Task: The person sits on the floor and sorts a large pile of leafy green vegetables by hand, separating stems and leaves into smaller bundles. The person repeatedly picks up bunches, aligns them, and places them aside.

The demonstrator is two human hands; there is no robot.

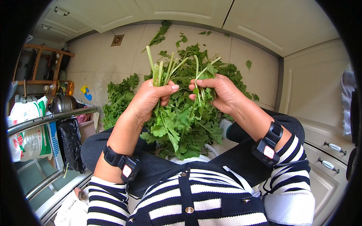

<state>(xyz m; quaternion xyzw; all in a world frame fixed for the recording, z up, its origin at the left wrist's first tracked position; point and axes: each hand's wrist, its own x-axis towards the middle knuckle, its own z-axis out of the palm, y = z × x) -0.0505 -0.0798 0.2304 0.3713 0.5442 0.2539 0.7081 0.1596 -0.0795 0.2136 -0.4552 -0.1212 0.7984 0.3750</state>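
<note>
My left hand [152, 97] is closed around a bunch of leafy green stalks [158, 75], their pale cut ends pointing up and their leaves hanging below the fist. To its right, my right hand [219, 91] pinches a few thinner leafy stems [197, 69] between thumb and fingers. The two hands are apart, raised over a large heap of leafy greens [195, 135] between my knees. Another pile of curly greens [118, 99] lies on the floor left of my left hand. What is under the heap is mostly hidden; part of a white rim [195, 159] shows at its near edge.
Cream cabinets [186, 11] border the tiled floor [101, 53], which has a drain [117, 40] and scattered leaves. At left are a metal rail [53, 118], a wooden rack [38, 62], a metal kettle [63, 103], a black plastic bag [70, 144] and printed plastic packages [28, 130].
</note>
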